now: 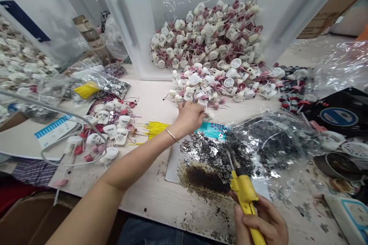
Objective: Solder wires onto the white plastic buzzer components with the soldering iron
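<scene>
My left hand, with a thin bracelet at the wrist, reaches to the front edge of a pile of small white and pink plastic parts with wires. Its fingers curl downward there, and what lies beneath them is hidden. In my right hand is a yellow soldering iron, gripped by the handle. Its metal tip points away from me, over a heap of small shiny metal pieces. These lie on a pale board with a dark brown burnt patch. A bundle of yellow wires rests left of the board.
Behind the pile stands a translucent bin holding many more parts. More wired parts lie at left, near a grey cable. A plastic bag of dark metal pieces, a metal cup and a black round object crowd the right.
</scene>
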A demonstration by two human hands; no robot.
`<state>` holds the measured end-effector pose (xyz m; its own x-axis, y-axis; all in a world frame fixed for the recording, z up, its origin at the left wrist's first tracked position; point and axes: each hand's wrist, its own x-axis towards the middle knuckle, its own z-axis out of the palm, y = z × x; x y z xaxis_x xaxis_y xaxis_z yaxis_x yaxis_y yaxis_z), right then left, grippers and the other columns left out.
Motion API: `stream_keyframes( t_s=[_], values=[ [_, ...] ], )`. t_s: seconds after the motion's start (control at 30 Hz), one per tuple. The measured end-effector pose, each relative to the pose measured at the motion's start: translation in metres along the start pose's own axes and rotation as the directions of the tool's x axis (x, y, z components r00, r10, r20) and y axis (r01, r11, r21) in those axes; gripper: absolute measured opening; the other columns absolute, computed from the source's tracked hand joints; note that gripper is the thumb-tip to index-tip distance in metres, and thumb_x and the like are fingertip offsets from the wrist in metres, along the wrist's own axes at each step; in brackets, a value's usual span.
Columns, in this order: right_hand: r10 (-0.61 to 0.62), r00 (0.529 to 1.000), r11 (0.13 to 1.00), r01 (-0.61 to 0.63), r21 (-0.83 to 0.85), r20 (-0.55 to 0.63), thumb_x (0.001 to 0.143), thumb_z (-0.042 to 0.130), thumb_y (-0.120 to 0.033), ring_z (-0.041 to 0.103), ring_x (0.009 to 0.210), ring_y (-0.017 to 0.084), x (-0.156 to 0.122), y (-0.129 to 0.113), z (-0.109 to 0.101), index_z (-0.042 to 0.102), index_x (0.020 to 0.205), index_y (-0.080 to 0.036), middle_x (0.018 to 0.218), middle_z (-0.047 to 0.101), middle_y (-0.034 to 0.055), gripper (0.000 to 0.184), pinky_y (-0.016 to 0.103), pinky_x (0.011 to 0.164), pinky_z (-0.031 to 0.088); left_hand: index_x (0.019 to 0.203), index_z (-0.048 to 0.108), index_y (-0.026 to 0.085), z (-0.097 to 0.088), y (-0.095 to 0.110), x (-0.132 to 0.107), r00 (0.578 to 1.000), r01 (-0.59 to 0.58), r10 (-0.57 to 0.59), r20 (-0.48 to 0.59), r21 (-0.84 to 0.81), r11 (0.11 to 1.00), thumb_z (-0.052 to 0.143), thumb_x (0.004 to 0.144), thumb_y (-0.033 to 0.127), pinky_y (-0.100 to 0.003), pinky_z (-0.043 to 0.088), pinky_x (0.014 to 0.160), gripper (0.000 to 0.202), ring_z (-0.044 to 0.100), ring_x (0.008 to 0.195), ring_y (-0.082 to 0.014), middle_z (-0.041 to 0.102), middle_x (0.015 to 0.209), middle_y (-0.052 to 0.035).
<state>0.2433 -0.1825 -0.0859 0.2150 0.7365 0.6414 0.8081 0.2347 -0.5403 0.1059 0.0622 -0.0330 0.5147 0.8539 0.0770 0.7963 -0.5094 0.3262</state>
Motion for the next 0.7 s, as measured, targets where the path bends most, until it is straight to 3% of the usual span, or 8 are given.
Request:
stream_keyframes(
  t_s=[0.07, 0.2, 0.3, 0.4, 0.47, 0.53, 0.63, 0.7],
  values=[
    [0.053, 0.998, 0.996, -0.051, 0.073, -0.031, 0.072, 0.068, -0.014, 0.069, 0.075, 0.014, 0.001, -0.002, 0.002, 0.050, 0.065, -0.021, 0.092, 0.065, 0.0029, 0.021, 0.021, 0.054, 0.051, 0.083, 0.063, 0.017, -0.024, 0.000, -0.022, 0.999, -0.032, 0.034, 0.027, -0.080, 0.996, 0.052, 0.090, 0.025, -0.040, 0.036, 0.085, 0.016, 0.054, 0.084, -0.0187, 0.066, 0.081, -0.0029],
    [0.239, 0.959, 0.928, -0.179, 0.326, -0.153, 0.072, 0.064, -0.004, 0.064, 0.095, 0.014, 0.010, -0.025, 0.018, 0.047, 0.068, -0.020, 0.115, 0.055, 0.0053, 0.024, 0.024, 0.070, 0.054, 0.080, 0.062, 0.016, -0.059, 0.006, -0.085, 0.968, -0.160, 0.218, 0.127, -0.360, 0.919, 0.054, 0.089, 0.024, -0.029, 0.041, 0.074, 0.014, 0.053, 0.070, -0.0135, 0.062, 0.072, -0.0012],
    [0.366, 0.928, 0.832, -0.296, 0.469, -0.063, 0.075, 0.065, -0.011, 0.057, 0.111, 0.018, 0.009, -0.042, 0.035, 0.049, 0.070, -0.020, 0.114, 0.055, 0.0062, 0.019, 0.029, 0.080, 0.052, 0.084, 0.061, 0.014, -0.062, 0.008, -0.130, 0.920, -0.226, 0.350, 0.177, -0.490, 0.842, 0.054, 0.089, 0.018, -0.024, 0.043, 0.071, 0.010, 0.055, 0.074, -0.0129, 0.063, 0.077, -0.0032],
    [0.437, 0.893, 0.731, -0.422, 0.537, 0.106, 0.077, 0.067, -0.017, 0.054, 0.117, 0.017, 0.001, -0.050, 0.048, 0.046, 0.070, -0.020, 0.115, 0.056, 0.0055, 0.023, 0.027, 0.084, 0.050, 0.087, 0.062, 0.013, -0.048, 0.004, -0.164, 0.889, -0.303, 0.428, 0.165, -0.488, 0.819, 0.049, 0.090, 0.014, -0.025, 0.045, 0.076, 0.013, 0.057, 0.079, -0.0147, 0.064, 0.079, -0.0056],
    [0.449, 0.881, 0.713, -0.455, 0.533, 0.151, 0.076, 0.068, -0.017, 0.055, 0.116, 0.016, -0.003, -0.051, 0.054, 0.044, 0.070, -0.021, 0.116, 0.055, 0.0055, 0.025, 0.025, 0.083, 0.051, 0.089, 0.063, 0.013, -0.037, 0.000, -0.179, 0.912, -0.273, 0.374, 0.170, -0.429, 0.861, 0.047, 0.091, 0.015, -0.026, 0.045, 0.074, 0.016, 0.058, 0.079, -0.0161, 0.065, 0.079, -0.0064],
    [0.393, 0.912, 0.787, -0.399, 0.471, 0.117, 0.075, 0.070, -0.016, 0.056, 0.113, 0.016, -0.004, -0.049, 0.059, 0.046, 0.072, -0.021, 0.115, 0.054, 0.0056, 0.025, 0.024, 0.081, 0.051, 0.091, 0.064, 0.014, -0.029, -0.004, -0.190, 0.944, -0.129, 0.227, 0.241, -0.366, 0.922, 0.049, 0.092, 0.019, -0.026, 0.046, 0.070, 0.016, 0.061, 0.075, -0.0164, 0.067, 0.079, -0.0052],
    [0.150, 0.985, 0.918, -0.169, 0.360, 0.082, 0.075, 0.067, -0.008, 0.060, 0.105, 0.014, -0.002, -0.044, 0.063, 0.050, 0.073, -0.020, 0.116, 0.050, 0.0056, 0.020, 0.024, 0.080, 0.054, 0.100, 0.064, 0.018, -0.024, -0.010, -0.200, 0.928, 0.109, 0.008, 0.372, -0.291, 0.950, 0.055, 0.091, 0.030, -0.026, 0.048, 0.070, 0.018, 0.065, 0.078, -0.0172, 0.070, 0.086, -0.0031],
    [0.001, 0.993, 0.936, -0.041, 0.350, 0.114, 0.076, 0.062, -0.004, 0.061, 0.105, 0.014, 0.000, -0.041, 0.062, 0.053, 0.075, -0.019, 0.120, 0.047, 0.0059, 0.017, 0.025, 0.081, 0.055, 0.110, 0.062, 0.018, -0.027, -0.014, -0.204, 0.934, 0.173, -0.079, 0.350, -0.247, 0.953, 0.057, 0.090, 0.033, -0.029, 0.049, 0.077, 0.025, 0.065, 0.088, -0.0194, 0.070, 0.099, -0.0050]
  ],
)
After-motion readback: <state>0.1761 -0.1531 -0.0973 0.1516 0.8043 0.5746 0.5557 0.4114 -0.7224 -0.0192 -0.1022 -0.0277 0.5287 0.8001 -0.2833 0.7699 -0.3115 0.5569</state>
